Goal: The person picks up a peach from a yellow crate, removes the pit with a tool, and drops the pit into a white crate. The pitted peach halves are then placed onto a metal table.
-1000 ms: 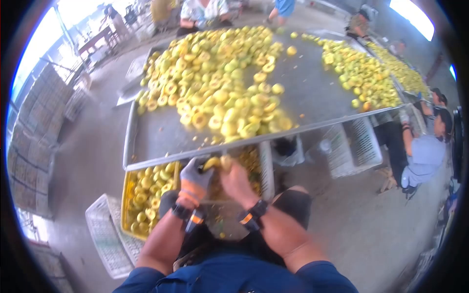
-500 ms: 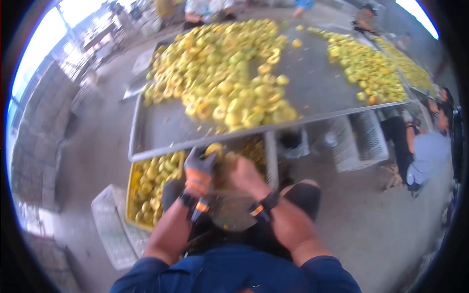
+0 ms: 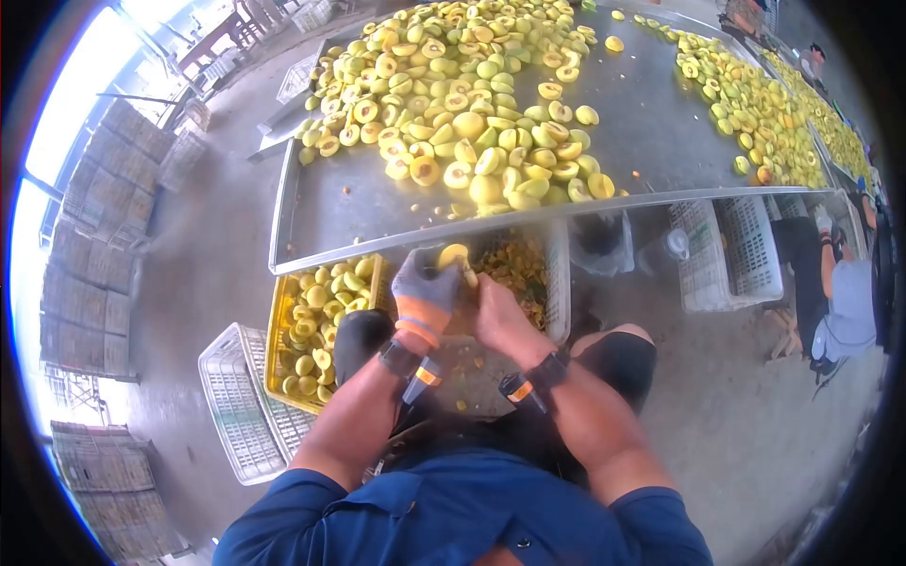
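Note:
My left hand point(image 3: 421, 294), in a grey and orange glove, is closed on a yellow peach half point(image 3: 454, 254) just below the table's near edge. Bare and curled, my right hand point(image 3: 500, 315) meets the fruit from the right. Its fingers are closed, and I cannot make out what is in them. Under both hands stands a white crate point(image 3: 559, 292) with brownish-yellow scraps point(image 3: 514, 269) inside. A yellow crate point(image 3: 275, 344) full of peach halves point(image 3: 307, 325) sits left of my knee.
A metal table point(image 3: 623, 141) carries a large heap of peach halves point(image 3: 472, 123) and a second heap point(image 3: 755, 113) on the right. White crates stand at lower left point(image 3: 231, 406) and under the table point(image 3: 703, 259). A co-worker point(image 3: 845, 302) sits at far right.
The camera view has tilted down, and the picture is sharper. Both hands stay together at the peach half; the right hand's blur has gone.

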Demonstrator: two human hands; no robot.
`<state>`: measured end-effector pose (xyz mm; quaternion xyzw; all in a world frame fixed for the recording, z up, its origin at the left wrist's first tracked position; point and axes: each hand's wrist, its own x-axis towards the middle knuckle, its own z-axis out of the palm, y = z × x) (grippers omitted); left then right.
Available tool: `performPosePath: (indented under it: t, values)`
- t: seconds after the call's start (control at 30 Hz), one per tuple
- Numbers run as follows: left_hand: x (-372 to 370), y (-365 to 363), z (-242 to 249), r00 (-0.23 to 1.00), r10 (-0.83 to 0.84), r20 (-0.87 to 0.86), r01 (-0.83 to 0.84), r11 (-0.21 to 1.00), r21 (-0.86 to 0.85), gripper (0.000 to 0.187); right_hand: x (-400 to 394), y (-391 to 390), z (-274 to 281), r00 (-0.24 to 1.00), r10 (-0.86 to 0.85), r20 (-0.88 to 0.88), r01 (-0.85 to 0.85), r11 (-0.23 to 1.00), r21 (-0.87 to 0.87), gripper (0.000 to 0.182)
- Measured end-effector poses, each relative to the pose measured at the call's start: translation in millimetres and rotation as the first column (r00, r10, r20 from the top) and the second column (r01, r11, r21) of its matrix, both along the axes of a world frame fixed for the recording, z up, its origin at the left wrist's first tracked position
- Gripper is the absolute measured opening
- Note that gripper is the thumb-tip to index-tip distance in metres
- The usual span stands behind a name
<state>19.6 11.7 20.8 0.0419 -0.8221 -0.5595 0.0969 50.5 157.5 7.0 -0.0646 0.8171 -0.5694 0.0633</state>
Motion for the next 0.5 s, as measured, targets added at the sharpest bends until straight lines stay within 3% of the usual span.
performPosePath:
  t: [0.07,0.17,0.23,0.27,0.37,0.4,0.43,0.5]
  values:
    - [-4,-6,-12,0.998,-0.01,-0.064,0.012,0.999,0.037,0.032,-2,1,-15,0.999,0.04,0.025,-0.038,0.997,-0.071,0.029]
    - [-5,-14,-24,0.993,-0.104,0.06,0.084,0.959,0.271,0.029,-3,1,-12,0.989,0.047,0.138,-0.038,0.997,-0.064,0.03]
    - [-16,-29,-38,0.962,-0.182,-0.206,0.157,0.979,-0.129,0.033,-1,2,1,0.982,0.039,0.187,-0.032,0.999,-0.038,0.03]
    - [-20,-36,-47,0.915,-0.256,-0.312,0.148,0.932,-0.331,0.036,1,0,-1,0.984,0.062,0.169,-0.057,0.998,-0.033,0.031]
    - [-21,-24,-57,0.982,-0.091,-0.167,0.053,0.974,-0.218,0.043,0,-8,-13,0.988,0.125,0.09,-0.119,0.991,-0.068,0.029]
    - [-22,-21,-55,0.981,-0.056,-0.184,-0.025,0.911,-0.411,0.045,0,-11,-16,0.989,0.136,0.055,-0.129,0.985,-0.115,0.027]
    - [-21,-21,-52,0.987,-0.057,-0.149,-0.012,0.905,-0.426,0.046,0,-12,-18,0.989,0.144,0.017,-0.14,0.977,-0.161,0.025]
    - [-16,-20,-39,0.995,-0.063,-0.079,0.02,0.889,-0.458,0.047,-2,-1,-2,0.887,0.329,0.325,-0.188,0.899,-0.396,0.017]
